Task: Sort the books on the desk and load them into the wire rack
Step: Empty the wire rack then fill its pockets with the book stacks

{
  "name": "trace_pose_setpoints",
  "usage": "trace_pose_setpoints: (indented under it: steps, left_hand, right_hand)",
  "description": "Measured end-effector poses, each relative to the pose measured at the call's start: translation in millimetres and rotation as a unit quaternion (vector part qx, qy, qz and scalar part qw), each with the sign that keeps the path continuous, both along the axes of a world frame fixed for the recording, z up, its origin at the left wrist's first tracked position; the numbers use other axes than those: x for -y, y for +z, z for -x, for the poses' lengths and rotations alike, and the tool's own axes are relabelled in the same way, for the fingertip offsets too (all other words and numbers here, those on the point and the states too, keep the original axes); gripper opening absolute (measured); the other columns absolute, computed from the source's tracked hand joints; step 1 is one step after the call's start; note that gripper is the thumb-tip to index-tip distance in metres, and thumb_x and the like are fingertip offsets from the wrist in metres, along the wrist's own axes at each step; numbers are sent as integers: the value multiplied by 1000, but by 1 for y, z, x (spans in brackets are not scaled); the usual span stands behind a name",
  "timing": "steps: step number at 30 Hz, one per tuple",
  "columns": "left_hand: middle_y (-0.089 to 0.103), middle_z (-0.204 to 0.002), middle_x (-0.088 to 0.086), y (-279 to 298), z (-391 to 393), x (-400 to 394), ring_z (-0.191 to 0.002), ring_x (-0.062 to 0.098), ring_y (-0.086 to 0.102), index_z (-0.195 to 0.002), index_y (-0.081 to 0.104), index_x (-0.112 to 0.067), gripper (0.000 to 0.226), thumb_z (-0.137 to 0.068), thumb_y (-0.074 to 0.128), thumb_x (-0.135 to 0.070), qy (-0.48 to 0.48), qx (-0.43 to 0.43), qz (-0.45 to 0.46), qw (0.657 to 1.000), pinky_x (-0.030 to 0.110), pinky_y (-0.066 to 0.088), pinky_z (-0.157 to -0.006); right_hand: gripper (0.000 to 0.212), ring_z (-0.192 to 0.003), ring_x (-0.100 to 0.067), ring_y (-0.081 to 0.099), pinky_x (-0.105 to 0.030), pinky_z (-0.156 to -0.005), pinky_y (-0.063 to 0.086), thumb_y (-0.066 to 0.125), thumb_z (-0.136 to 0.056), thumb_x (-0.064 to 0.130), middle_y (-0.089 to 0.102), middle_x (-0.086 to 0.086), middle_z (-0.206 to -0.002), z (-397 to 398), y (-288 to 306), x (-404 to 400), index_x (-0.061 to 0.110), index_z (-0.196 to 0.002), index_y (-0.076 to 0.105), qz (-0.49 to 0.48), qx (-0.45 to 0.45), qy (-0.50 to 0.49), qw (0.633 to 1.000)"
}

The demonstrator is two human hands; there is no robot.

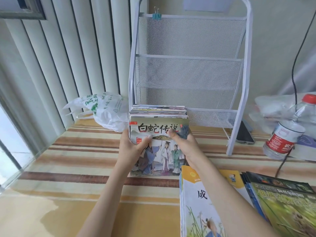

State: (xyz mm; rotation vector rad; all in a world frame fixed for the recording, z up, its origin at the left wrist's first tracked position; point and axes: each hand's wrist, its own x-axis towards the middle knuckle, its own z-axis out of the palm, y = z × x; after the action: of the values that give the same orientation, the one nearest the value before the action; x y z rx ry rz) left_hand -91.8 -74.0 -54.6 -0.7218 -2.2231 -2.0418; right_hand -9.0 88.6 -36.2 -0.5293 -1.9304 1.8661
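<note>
White mesh fills the background: the wire rack [188, 65] stands at twelve o'clock on the striped desk [77, 151], its pockets showing no books yet. Right in front of it, dead centre, a stack of thin picture books [159, 134] stands on edge. The left hand [131, 147] grips its nine o'clock edge, thumb curled over the cover; the right hand [184, 144] clamps the three o'clock edge the same way. Both are closed firmly on the stack, squaring it up, I'd say. These are slim, glossy paperbacks, so expect them to be slippery against each other and floppy singly, though fairly stiff and hefty as a block. Squeezing both side edges low down looks the safe hold. Whether the bottom edge touches the desk is hard to tell. More books [222, 202] lie flat at five o'clock, a plastic bag [104, 112] at ten, a water bottle [287, 132] at three.
</note>
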Motion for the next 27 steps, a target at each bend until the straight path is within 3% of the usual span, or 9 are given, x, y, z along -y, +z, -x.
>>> trace_pose_setpoints:
  steps: [5,7,11,13,16,19,21,24,27]
  left_hand:
    - [58,-106,7,13,-5,13,-102,20,57,-108,50,-19,43,-75,78,-24,44,-102,4,994,31,47,-90]
    - [57,-108,9,17,-9,23,-105,23,55,-111,50,-17,47,-74,78,-22,61,-118,5,991,36,46,-93]
    - [56,-111,14,15,-21,46,-108,32,54,-114,50,-13,52,-72,79,-24,87,-108,0,990,52,44,-94]
    - [56,-110,16,13,-26,57,-106,33,55,-111,50,-15,50,-69,74,-28,89,-94,-6,992,55,44,-93]
    - [56,-110,17,13,-31,67,-106,34,54,-112,49,-16,53,-68,67,-39,64,-76,11,995,55,44,-93]
    - [53,-128,19,13,-29,73,-119,43,49,-131,38,-23,75,-66,61,-54,37,-31,16,999,60,40,-99]
    - [45,-139,22,14,-28,73,-126,50,40,-139,28,-34,87,-64,61,-61,35,9,18,999,67,36,-100]
    - [53,-135,0,11,-29,73,-126,22,49,-134,36,-38,81,-62,70,-54,24,5,-17,1000,47,42,-103]
    - [68,-109,-10,1,-29,70,-103,11,65,-114,47,-47,71,-53,83,-40,-3,48,-59,997,28,55,-82]
  right_hand:
    - [38,-67,20,51,0,-60,39,68,-63,59,52,39,-64,-4,4,7,38,-79,40,-53,-46,18,997]
    - [37,-63,21,49,1,-58,38,67,-64,62,48,40,-60,-5,6,13,40,-79,40,-64,-54,35,996]
    - [44,-80,-4,54,-17,-64,44,68,-54,74,47,8,-79,-3,4,27,46,-79,46,-87,-55,76,992]
    - [66,-90,-26,53,-30,-76,48,70,-57,64,45,-14,-92,-2,6,32,18,-98,45,-99,-54,104,988]
    - [68,-103,-31,55,-22,-74,50,72,-59,56,48,-17,-103,-4,11,36,15,-105,43,-78,-42,142,986]
    - [70,-118,-26,51,-32,-93,47,74,-56,60,51,-14,-117,-5,13,39,27,-111,45,-58,-43,140,988]
    - [84,-116,-22,55,-33,-98,47,76,-56,56,53,-20,-126,-4,12,39,13,-122,47,-66,-40,142,987]
    - [78,-95,-5,66,-19,-82,49,75,-60,40,66,-10,-110,-3,12,43,-4,-121,50,-69,-37,152,985]
    - [57,-89,-5,65,-29,-85,48,76,-56,44,70,7,-89,-2,11,44,8,-98,65,-51,-19,149,987]
